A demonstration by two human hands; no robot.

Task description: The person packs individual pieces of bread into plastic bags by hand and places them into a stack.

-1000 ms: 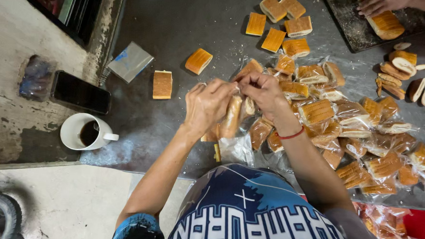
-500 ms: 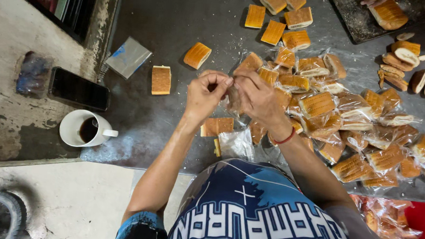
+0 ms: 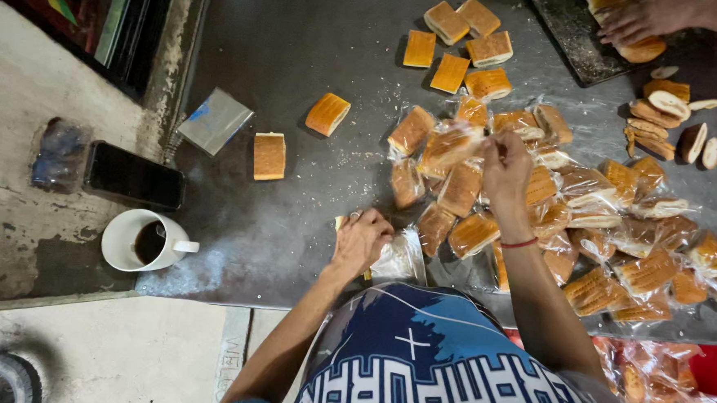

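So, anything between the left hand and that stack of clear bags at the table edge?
Nothing visible: the left hand already rests on the stack of clear bags. The right hand holds a bagged bread piece over the pile.

Both hands (image 3: 362, 241) (image 3: 505, 162) apart, fingers curled

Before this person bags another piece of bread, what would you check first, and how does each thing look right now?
1. Right hand has let go of the bagged bread: not ok, it pinches the bag above the pile.
2. Left hand on the stack of clear bags: ok.
3. One single bag separated: cannot tell, the hand covers it.
4. Unwrapped bread piece free to pick: ok, it lies alone on the table.
5. Mug of dark drink away from the work: ok, upright off to the left.
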